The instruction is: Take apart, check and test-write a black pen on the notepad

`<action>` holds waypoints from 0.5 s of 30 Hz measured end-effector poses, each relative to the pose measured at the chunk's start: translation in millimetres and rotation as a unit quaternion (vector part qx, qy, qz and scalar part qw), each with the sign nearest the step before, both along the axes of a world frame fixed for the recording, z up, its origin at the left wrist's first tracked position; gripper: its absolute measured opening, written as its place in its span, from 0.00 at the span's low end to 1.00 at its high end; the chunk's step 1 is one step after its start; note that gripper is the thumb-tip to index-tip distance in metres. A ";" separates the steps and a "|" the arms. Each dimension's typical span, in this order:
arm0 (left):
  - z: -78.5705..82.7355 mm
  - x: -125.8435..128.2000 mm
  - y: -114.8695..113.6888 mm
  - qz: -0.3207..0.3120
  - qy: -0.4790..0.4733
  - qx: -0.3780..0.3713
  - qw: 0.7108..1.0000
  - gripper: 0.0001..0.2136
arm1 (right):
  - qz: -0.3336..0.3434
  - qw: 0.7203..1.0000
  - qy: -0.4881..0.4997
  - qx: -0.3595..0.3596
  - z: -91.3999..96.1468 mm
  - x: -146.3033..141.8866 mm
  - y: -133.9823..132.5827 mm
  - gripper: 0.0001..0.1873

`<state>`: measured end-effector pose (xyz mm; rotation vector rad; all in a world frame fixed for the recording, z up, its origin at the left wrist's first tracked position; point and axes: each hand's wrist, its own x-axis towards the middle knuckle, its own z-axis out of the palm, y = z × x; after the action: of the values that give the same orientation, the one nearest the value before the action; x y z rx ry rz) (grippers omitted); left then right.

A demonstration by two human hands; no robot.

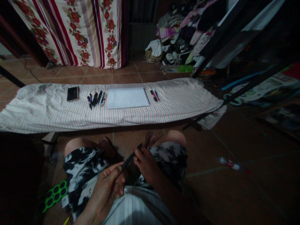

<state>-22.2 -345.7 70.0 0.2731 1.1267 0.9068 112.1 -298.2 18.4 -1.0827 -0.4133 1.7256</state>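
Note:
A slim black pen (128,160) is held at a slant above my lap, between both hands. My left hand (109,179) pinches its lower end with thumb and fingers. Around the upper end, the fingers of my right hand (145,162) are closed, with the tip poking out past them. Beyond my knees, a spiral notepad (127,97) lies on the striped cloth, its page pale with faint marks. Left of it is a row of several pens (96,99); on its right, a few more pens (155,96) lie together.
A striped cloth (168,109) covers a low bench, with a phone (73,94) at its left. A bottle (228,163) lies on the tiled floor to the right. A green rack with round holes (55,194) is by my left leg. Clothes (180,34) are heaped behind.

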 end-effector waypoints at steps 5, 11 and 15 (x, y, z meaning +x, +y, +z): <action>3.8 1.2 2.1 0.027 0.003 -0.022 0.999 0.19 | 0.036 0.999 0.030 0.015 4.7 3.4 -2.7 0.14; 4.8 1.3 2.4 0.031 0.009 -0.028 0.999 0.18 | 0.037 0.997 0.061 0.026 8.1 2.4 -4.6 0.12; 3.2 2.6 -0.3 0.003 0.010 -0.013 1.000 0.19 | 0.018 0.999 0.019 0.039 0.9 0.5 -3.4 0.09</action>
<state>-19.6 -346.0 73.2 0.2586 1.1575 0.8951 112.6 -301.6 19.3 -0.9893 -0.4757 1.7449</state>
